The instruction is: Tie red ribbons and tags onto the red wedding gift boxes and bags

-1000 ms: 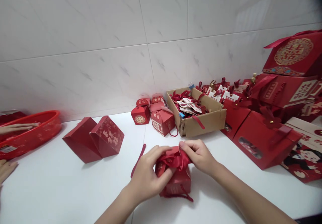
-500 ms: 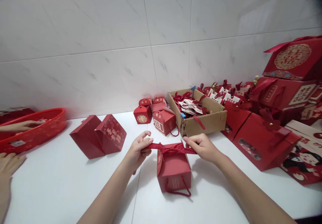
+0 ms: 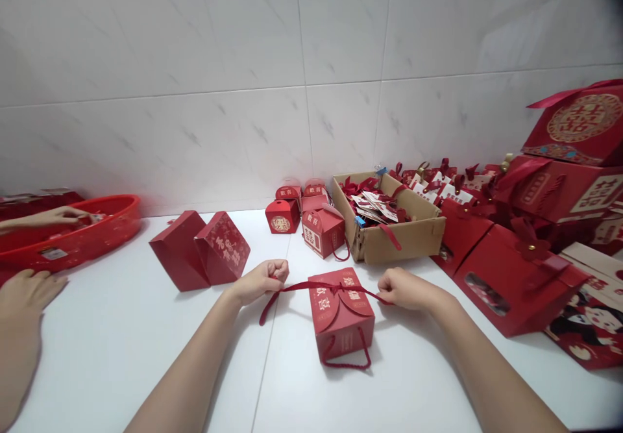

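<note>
A small red gift box (image 3: 341, 319) with gold characters stands on the white table (image 3: 121, 355) in front of me. A red ribbon (image 3: 304, 286) runs taut across its top flaps. My left hand (image 3: 260, 280) is fisted on the ribbon's left end, which hangs down beside it. On the other side, my right hand (image 3: 406, 288) pinches the right end. A red cord handle loops from the box's front.
A cardboard box (image 3: 394, 235) of ribbons and tags sits behind, with several small red boxes (image 3: 304, 215) to its left. Larger red gift boxes (image 3: 549, 212) pile at the right. Folded red boxes (image 3: 199, 248) lie at left. Another person's hands (image 3: 26, 290) rest by a red tray (image 3: 78, 228).
My hands moved apart and drew the bunched ribbon out into a taut line over the box. The box's top flaps now lie closed. The view shifted slightly.
</note>
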Demonstrator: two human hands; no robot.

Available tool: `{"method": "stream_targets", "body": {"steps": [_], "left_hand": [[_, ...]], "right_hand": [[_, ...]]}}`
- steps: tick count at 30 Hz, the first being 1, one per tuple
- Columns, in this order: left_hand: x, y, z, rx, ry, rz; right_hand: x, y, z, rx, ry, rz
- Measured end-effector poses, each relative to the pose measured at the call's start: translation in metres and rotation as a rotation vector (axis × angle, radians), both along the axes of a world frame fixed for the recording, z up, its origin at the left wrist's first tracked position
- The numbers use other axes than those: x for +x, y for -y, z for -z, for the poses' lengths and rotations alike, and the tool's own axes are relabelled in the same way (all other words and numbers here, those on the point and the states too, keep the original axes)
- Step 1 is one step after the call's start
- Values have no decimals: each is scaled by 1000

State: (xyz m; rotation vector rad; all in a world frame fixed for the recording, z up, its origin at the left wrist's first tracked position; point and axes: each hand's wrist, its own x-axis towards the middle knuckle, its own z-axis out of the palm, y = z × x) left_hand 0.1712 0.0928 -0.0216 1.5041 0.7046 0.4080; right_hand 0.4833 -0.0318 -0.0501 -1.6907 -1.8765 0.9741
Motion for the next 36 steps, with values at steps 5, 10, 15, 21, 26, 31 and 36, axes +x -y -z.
{"method": "stream_targets", "body": {"steps": [5, 10, 15, 21, 26, 31, 36], "left_hand": [[-9, -7, -4, 91, -79, -43], [-15, -13, -10, 175, -71, -133], [-18, -13, -12, 218, -64, -205], [-19, -12, -16, 273, -42, -325], [-16, -14, -13, 289, -24, -392], [-12, -15, -4, 227, -95, -359], [-9, -14, -1, 161, -174, -324]], "right_hand": [[13, 3, 3, -80, 9, 6], [22, 3, -1, -53, 24, 57], [28, 5, -6, -21, 48, 109], [28, 8, -14, 20, 56, 166], [27, 5, -13, 80, 78, 247], [24, 4, -9, 88, 17, 239], [19, 6, -14, 56, -124, 217]]}}
